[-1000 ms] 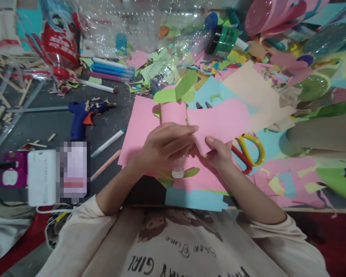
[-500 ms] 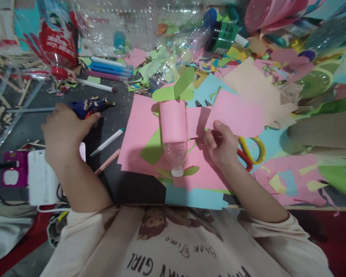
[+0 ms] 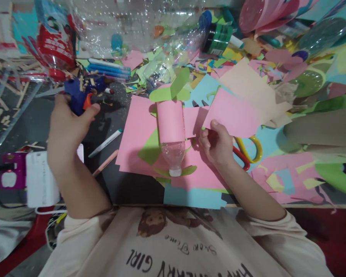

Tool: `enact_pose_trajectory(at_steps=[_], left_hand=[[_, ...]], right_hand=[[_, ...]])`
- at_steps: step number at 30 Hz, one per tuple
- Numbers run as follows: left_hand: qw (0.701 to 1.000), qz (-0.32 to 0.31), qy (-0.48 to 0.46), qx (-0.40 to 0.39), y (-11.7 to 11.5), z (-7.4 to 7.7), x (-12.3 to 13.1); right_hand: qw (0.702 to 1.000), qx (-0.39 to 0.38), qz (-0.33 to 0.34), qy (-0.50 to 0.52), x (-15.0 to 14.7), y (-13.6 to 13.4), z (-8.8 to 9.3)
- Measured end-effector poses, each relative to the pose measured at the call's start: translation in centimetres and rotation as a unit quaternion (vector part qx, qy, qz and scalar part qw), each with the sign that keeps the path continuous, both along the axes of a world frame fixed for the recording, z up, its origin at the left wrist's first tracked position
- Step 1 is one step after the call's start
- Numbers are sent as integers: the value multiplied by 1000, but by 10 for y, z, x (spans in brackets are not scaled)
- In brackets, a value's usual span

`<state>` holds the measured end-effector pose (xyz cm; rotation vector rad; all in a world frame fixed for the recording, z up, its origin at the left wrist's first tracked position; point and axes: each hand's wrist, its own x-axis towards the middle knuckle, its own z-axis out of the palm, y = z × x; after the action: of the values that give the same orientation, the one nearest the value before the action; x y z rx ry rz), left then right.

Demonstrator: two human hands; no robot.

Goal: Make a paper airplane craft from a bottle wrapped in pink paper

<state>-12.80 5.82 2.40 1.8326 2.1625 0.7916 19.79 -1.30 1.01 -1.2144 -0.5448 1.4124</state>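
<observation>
My left hand (image 3: 67,130) is closed round the body of a blue glue gun (image 3: 76,94) with an orange trigger, at the left of the table. Bits of wood cling to the gun. On the right, my right hand (image 3: 219,144) pinches the lower left corner of a pink paper sheet (image 3: 233,109) between thumb and fingers. Between the hands lies a small clear plastic bottle (image 3: 170,121) wrapped in pink paper, its white cap (image 3: 175,172) towards me. Green paper pieces (image 3: 173,90) stick out at its far end. Pink sheets (image 3: 132,142) lie under it.
Scissors with red and yellow handles (image 3: 256,150) lie beside my right wrist. Markers (image 3: 105,143) rest left of the pink sheets. A white power strip (image 3: 42,179) is by my left forearm. Paper scraps, a red-labelled bottle (image 3: 56,44) and a green-labelled jar (image 3: 217,38) crowd the back.
My left hand has raised the glue gun from the table and turned it, so its nozzle no longer points plainly right. My right hand still holds the pink sheet.
</observation>
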Motion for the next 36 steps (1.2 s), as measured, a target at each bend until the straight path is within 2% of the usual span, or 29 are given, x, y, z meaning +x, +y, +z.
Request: enact_pose_trajectory(at_steps=[2, 6, 10, 15, 20, 25, 29, 36], left_hand=[[998, 28, -44, 38, -5, 3, 22], [985, -64, -145, 73, -22, 4, 70], [983, -67, -107, 135, -36, -5, 93], [991, -35, -72, 109, -44, -23, 102], [991, -73, -84, 74, -47, -36, 102], [989, -110, -43, 94, -49, -36, 97], [988, -112, -1, 104, -49, -34, 97], [991, -105, 0, 84, -50, -37, 96]], right_hand=[[1000, 1, 3, -1, -1, 0, 1], [999, -2, 33, -9, -2, -1, 1], [998, -17, 55, 3, -3, -3, 0], [996, -30, 78, 3, -5, -3, 2], [995, -30, 93, -14, -7, -4, 2], [992, -44, 117, -19, -8, -5, 2], [991, -43, 128, -16, -9, -6, 4], [990, -43, 133, -10, -8, -6, 4]])
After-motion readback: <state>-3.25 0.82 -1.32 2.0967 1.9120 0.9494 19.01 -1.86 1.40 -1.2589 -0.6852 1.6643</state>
